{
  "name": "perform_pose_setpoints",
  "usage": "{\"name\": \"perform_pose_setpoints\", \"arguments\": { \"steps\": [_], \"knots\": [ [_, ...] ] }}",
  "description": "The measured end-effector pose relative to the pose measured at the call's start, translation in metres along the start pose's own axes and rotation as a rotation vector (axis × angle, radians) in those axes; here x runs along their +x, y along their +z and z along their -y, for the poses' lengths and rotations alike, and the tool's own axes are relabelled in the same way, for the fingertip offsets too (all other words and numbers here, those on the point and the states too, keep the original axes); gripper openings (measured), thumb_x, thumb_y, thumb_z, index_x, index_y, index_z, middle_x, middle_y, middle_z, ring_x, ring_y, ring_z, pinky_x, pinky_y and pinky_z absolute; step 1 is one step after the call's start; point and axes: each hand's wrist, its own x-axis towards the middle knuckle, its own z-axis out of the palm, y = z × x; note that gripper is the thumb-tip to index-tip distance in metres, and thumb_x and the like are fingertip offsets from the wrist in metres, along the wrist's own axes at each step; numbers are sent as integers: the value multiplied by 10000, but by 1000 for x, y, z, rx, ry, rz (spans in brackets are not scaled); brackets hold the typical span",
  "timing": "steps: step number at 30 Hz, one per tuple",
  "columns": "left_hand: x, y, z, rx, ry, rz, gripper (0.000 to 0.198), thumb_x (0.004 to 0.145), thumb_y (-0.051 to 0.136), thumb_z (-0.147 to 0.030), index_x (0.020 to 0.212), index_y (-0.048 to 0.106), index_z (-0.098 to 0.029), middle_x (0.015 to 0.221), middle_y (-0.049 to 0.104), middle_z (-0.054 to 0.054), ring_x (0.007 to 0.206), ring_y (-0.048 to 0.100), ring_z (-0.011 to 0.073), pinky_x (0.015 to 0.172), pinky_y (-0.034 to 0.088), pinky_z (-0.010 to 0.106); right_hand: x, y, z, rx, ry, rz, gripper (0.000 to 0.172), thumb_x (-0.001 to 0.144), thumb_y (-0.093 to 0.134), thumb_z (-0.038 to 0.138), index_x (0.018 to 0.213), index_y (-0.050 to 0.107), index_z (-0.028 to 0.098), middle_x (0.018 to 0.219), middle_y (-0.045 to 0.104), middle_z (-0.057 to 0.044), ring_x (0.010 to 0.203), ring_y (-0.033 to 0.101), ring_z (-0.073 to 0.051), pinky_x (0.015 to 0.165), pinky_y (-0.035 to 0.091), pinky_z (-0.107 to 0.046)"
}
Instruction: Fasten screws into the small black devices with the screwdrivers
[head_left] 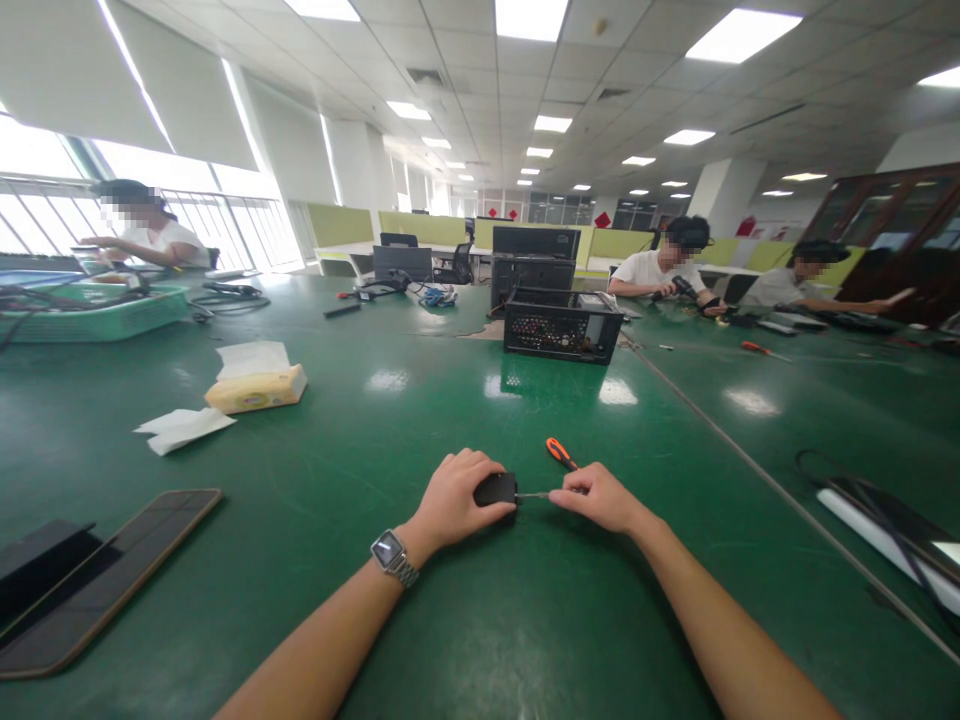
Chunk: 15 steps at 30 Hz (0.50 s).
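My left hand (463,500), with a watch (388,552) on its wrist, is wrapped round a small black box (495,490) on the green table (480,620). To its right my right hand (596,495) pinches a thin metal tool (532,496), whose tip meets the box's right side. The tool's rear end is hidden by my fingers. Just beyond my right hand lies an orange and black screwdriver handle (560,453); its far end passes behind the fingers.
A black computer case (561,328) stands ahead. Leftward are a tissue pack (259,388), loose tissue (187,428), a green basket (97,318) and a dark panel (112,580). A black and white device (885,530) lies right. People sit across the table.
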Motion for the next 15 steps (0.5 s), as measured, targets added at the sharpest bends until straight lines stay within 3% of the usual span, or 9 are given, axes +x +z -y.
{"name": "perform_pose_setpoints", "arguments": {
  "steps": [9, 15],
  "knots": [
    [0, 0, -1, 1, -5, -8, 392, 784, 655, -531, 1020, 614, -220, 977, 645, 41, 916, 540, 224, 777, 400, 338, 2, 17, 11, -1, 2, 8, 453, 835, 537, 523, 562, 560, 161, 488, 399, 55, 494, 371, -86, 511, 267, -233],
    [1, 0, -1, 15, -12, -1, 394, 779, 665, -529, 1019, 618, -219, 963, 646, 40, 913, 542, 225, 775, 394, 338, -4, 14, 31, -270, -1, -142, 385, 832, 549, 520, 643, 612, 190, 573, 548, 26, 568, 477, -114, 577, 286, -247]
  ]
}}
